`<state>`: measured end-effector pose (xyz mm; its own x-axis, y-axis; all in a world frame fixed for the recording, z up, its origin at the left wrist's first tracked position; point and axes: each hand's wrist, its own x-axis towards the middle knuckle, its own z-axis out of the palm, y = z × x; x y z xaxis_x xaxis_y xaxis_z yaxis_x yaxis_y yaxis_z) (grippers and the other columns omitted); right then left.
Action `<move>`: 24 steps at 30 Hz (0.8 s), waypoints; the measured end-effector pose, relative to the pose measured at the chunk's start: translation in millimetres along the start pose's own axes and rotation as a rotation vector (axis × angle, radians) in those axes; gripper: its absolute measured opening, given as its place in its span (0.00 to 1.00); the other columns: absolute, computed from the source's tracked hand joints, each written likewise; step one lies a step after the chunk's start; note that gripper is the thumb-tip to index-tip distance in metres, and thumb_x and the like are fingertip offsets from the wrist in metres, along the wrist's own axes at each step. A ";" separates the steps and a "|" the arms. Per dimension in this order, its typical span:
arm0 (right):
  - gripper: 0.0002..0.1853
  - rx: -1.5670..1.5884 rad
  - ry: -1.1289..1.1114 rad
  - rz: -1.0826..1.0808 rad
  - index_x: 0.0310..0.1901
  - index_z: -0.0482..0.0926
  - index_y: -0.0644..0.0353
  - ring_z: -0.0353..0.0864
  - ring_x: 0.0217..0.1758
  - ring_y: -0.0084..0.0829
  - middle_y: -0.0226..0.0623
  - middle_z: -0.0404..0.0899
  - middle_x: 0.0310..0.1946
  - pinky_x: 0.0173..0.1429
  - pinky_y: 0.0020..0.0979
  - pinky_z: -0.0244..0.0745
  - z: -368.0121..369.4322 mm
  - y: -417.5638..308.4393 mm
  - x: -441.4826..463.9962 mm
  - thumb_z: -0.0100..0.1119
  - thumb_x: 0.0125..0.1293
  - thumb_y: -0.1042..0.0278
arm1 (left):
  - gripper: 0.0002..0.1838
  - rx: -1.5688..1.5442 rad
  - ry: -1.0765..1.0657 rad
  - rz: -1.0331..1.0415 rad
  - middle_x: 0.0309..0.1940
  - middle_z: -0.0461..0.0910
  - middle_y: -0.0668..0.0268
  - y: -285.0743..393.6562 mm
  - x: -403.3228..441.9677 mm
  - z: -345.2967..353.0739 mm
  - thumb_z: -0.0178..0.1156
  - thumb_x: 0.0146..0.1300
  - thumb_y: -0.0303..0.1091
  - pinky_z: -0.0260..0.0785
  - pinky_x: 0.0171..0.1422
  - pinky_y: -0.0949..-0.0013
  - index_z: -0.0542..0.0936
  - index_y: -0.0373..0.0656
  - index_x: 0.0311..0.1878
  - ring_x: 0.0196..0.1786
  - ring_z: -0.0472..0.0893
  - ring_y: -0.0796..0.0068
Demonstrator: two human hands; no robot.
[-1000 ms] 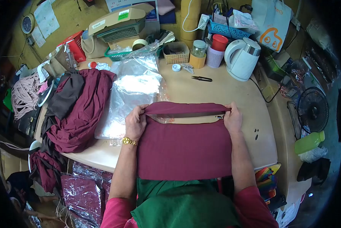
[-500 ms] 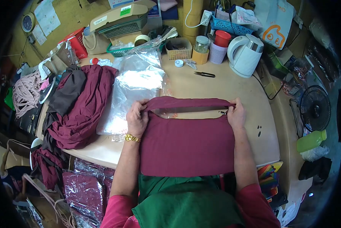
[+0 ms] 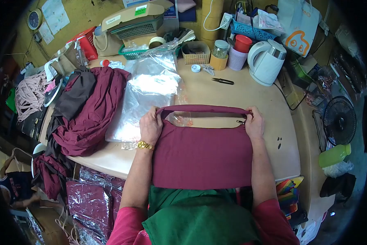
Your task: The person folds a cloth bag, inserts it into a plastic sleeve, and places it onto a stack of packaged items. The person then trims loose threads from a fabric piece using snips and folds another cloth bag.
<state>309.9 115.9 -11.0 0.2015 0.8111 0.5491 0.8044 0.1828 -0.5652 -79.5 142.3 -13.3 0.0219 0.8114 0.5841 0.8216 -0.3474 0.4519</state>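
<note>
A maroon cloth bag (image 3: pixel 202 157) lies flat at the table's near edge, against the green cloth over my lap. Its strap (image 3: pixel 204 108) arches across the top, and the tabletop shows through the gap below. My left hand (image 3: pixel 151 126), with a gold watch at the wrist, is closed on the strap's left end. Closed on the opposite end is my right hand (image 3: pixel 255 123). Just inside that hand is a small zipper pull (image 3: pixel 240 121).
Clear plastic sleeves (image 3: pixel 148 94) lie beyond the bag, left of black thread snips (image 3: pixel 222 81). A maroon and dark cloth heap (image 3: pixel 94 110) covers the left side. A white kettle (image 3: pixel 266 63) stands at the back right. Another person (image 3: pixel 18 188) shows at lower left.
The strap now hangs slightly flatter, and my left hand has turned a little with its fingers higher. The view has shifted slightly. More of the person at lower left shows.
</note>
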 end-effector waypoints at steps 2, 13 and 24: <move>0.10 0.003 -0.012 0.050 0.43 0.76 0.58 0.82 0.41 0.51 0.45 0.81 0.36 0.46 0.48 0.75 3.1 4.2 1.9 0.57 0.60 0.82 | 0.13 0.016 -0.034 -0.066 0.34 0.84 0.54 5.2 4.0 -1.5 0.61 0.64 0.30 0.74 0.40 0.53 0.77 0.44 0.52 0.38 0.84 0.50; 0.27 -0.333 -0.107 -0.149 0.62 0.71 0.56 0.64 0.70 0.51 0.48 0.70 0.63 0.72 0.59 0.52 -20.6 -38.3 13.1 0.64 0.63 0.61 | 0.41 0.116 -0.685 0.353 0.77 0.57 0.54 132.8 -92.7 -64.2 0.51 0.67 0.67 0.37 0.78 0.30 0.62 0.53 0.76 0.80 0.53 0.47; 0.41 -0.443 -0.583 -0.144 0.74 0.64 0.47 0.45 0.81 0.55 0.48 0.51 0.78 0.77 0.70 0.34 -72.6 -68.1 -100.9 0.63 0.62 0.41 | 0.25 -0.491 -0.605 0.132 0.64 0.75 0.51 91.5 -43.0 -88.7 0.58 0.62 0.23 0.63 0.74 0.61 0.75 0.41 0.64 0.68 0.73 0.51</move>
<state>275.3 -18.7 16.8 -0.1529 0.9817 0.1136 0.9751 0.1686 -0.1440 -55.8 33.9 62.8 0.5237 0.8146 0.2495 0.4481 -0.5125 0.7325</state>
